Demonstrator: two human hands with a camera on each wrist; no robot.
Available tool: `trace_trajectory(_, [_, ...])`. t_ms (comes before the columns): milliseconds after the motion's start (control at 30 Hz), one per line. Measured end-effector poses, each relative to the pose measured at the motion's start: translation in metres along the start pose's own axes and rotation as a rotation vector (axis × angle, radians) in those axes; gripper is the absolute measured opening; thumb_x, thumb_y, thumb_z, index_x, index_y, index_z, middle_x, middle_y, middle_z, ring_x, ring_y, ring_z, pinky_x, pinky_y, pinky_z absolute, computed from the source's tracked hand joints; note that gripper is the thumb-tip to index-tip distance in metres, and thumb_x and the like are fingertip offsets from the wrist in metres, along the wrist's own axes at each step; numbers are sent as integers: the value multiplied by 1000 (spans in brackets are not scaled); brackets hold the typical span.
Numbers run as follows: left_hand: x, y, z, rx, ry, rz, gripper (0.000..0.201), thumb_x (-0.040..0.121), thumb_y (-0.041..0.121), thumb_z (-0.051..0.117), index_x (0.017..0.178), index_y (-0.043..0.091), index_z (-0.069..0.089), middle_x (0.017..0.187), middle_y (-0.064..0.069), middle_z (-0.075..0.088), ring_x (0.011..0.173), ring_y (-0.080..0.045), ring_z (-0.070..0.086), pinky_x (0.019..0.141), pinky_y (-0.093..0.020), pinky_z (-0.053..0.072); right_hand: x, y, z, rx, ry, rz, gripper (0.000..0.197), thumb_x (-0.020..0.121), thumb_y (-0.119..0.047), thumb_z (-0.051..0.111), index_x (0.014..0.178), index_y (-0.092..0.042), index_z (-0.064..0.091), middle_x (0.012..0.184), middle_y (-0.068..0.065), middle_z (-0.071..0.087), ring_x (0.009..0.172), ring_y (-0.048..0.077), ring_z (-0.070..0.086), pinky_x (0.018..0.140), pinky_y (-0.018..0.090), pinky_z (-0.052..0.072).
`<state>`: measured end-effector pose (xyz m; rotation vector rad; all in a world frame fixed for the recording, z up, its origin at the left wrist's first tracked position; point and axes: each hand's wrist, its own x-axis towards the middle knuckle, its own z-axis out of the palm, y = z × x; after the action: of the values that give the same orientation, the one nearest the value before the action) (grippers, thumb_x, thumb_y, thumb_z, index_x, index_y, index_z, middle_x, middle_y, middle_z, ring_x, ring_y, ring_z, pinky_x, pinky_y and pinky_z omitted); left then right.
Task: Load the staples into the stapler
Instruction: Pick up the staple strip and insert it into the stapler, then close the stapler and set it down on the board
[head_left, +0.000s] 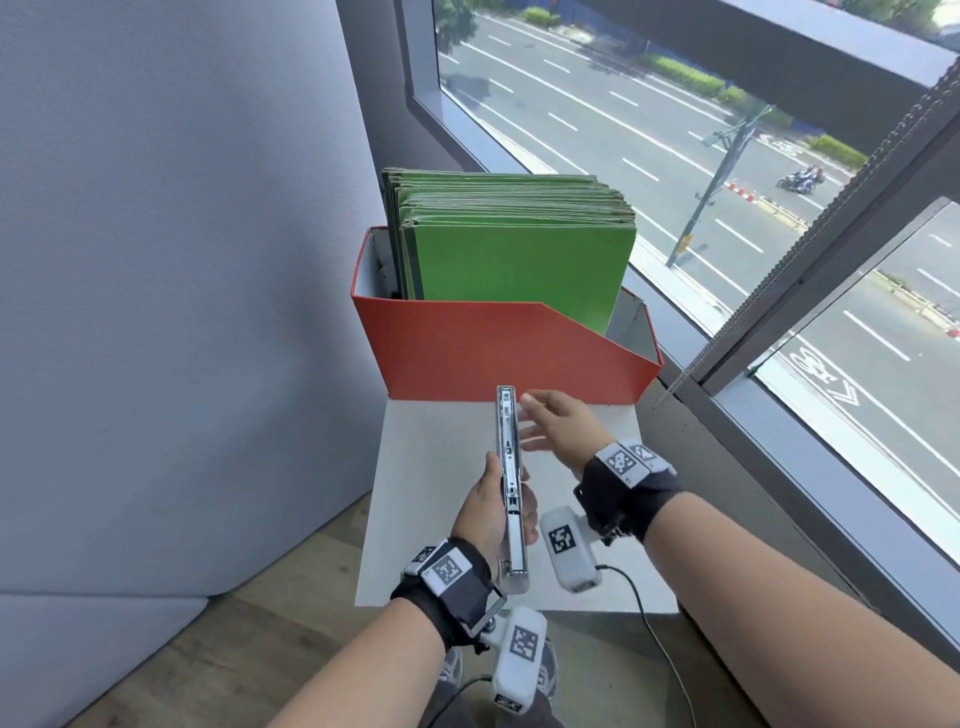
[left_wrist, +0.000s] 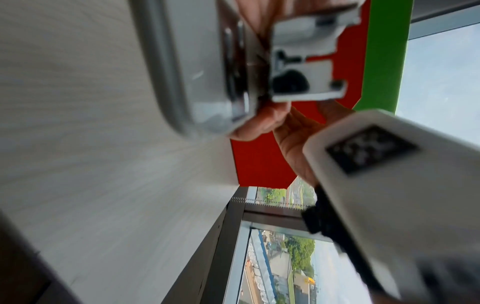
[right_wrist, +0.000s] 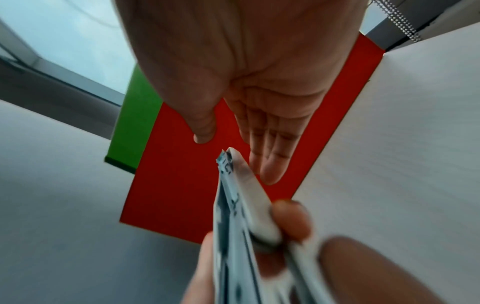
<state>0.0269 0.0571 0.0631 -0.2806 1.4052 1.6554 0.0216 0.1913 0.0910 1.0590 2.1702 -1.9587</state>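
**A:** Nearest first, then. What is the left hand doing?

**B:** It grips the long white-and-chrome metal stapler around its rear half, thumb on one side, fingers curled round the other. The stapler is held up in the air above the white bench, its front end pointing away from the person, the open metal channel facing up. I cannot tell whether any staples sit in that channel.

**A:** And the right hand?

**B:** Released, holding nothing. The fingers are straight and close together, thumb apart, palm turned toward the stapler. It hovers just beside the stapler's front end; in the right wrist view the fingertips lie very near the tip, but I cannot tell whether they touch it.

**A:** Anything on the wrists?

**B:** Each carries a black wrist strap with square black-and-white coded markers, and a white camera housing with the same kind of marker. A black cable runs from the right one. The markers are patterns, not readable words.

**A:** Any brand on the stapler?

**B:** None that I can read; the wrist views are blurred.

**A:** Farther out?

**B:** At the back of the bench stands an orange-red cardboard file box, filled with upright green paper folders. To the left is a grey fabric partition. To the right, a large window with a beaded blind chain looks down on a road with white lane lines and a painted bicycle symbol.
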Motion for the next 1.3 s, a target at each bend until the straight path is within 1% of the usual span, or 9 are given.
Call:
trace_trajectory(100, [-10, -7, 2, 34, -23, -29, 51, 97, 52, 28, 81, 13, 55, 41, 1, 49, 33, -15, 39, 38, -20, 33, 12, -6, 0, 123, -47, 57, 43, 97, -24, 47, 134, -2, 43, 105, 16, 62, 69, 24, 61, 73, 42, 55])
trace_trajectory(200, [-13, -11, -1, 0, -54, -67, 53, 95, 54, 29, 77, 12, 57, 41, -1, 50, 34, -16, 40, 39, -19, 34, 15, -9, -2, 148, -51, 81, 31, 98, -16, 44, 119, 5, 55, 87, 19, 66, 73, 32, 62, 77, 46, 54])
trace_trajectory(367, [-13, -13, -5, -30, -76, -79, 56, 94, 57, 30, 74, 11, 56, 48, -4, 43, 37, -15, 36, 40, -19, 31, 17, -9, -5, 205, -111, 129, 28, 98, -9, 45, 98, 12, 63, 78, 19, 64, 66, 31, 63, 60, 33, 60])
trace_trajectory(433, [-11, -14, -6, -48, -79, -84, 57, 95, 55, 30, 73, 10, 57, 48, -5, 43, 37, -15, 37, 40, -19, 32, 17, -10, -6, 215, -119, 156, 29, 98, -8, 45, 101, 15, 62, 77, 20, 64, 66, 31, 63, 55, 30, 60])
trace_trajectory(633, [-6, -38, -20, -124, -135, -151, 51, 97, 47, 32, 87, 7, 62, 55, -4, 53, 43, -14, 46, 42, -25, 41, 29, -14, -14, 159, -53, 175, 26, 95, -4, 48, 104, 18, 59, 78, 21, 65, 76, 35, 64, 86, 53, 55])
trace_trajectory(766, [-3, -45, -21, -157, -122, -201, 49, 98, 44, 32, 86, 6, 62, 56, -3, 52, 43, -12, 46, 40, -22, 39, 26, -15, -16, 58, -22, 82, 21, 95, -8, 51, 95, 7, 65, 95, 25, 70, 92, 41, 67, 91, 54, 53])
trace_trajectory(933, [3, -38, -15, -203, -71, -239, 49, 99, 42, 30, 80, 8, 60, 51, -1, 51, 38, -11, 45, 38, -19, 36, 17, -10, -16, -165, 31, -181, 24, 92, -26, 56, 103, -11, 72, 96, 10, 76, 86, 28, 72, 86, 47, 58])
trace_trajectory(1100, [10, -30, -11, -197, -60, -274, 50, 99, 41, 28, 76, 8, 57, 46, 1, 50, 35, -10, 44, 36, -17, 34, -4, -8, -15, -222, 32, -340, 22, 93, -19, 55, 108, -15, 72, 99, 4, 76, 93, 16, 71, 92, 39, 56])
trace_trajectory(1300, [18, -24, -8, -236, -12, -317, 44, 98, 38, 34, 78, 7, 56, 45, 0, 51, 34, -11, 46, 34, -18, 35, -29, -1, -11, -345, -4, -538, 24, 93, -19, 57, 112, -13, 68, 100, 3, 73, 93, 10, 66, 85, 10, 48])
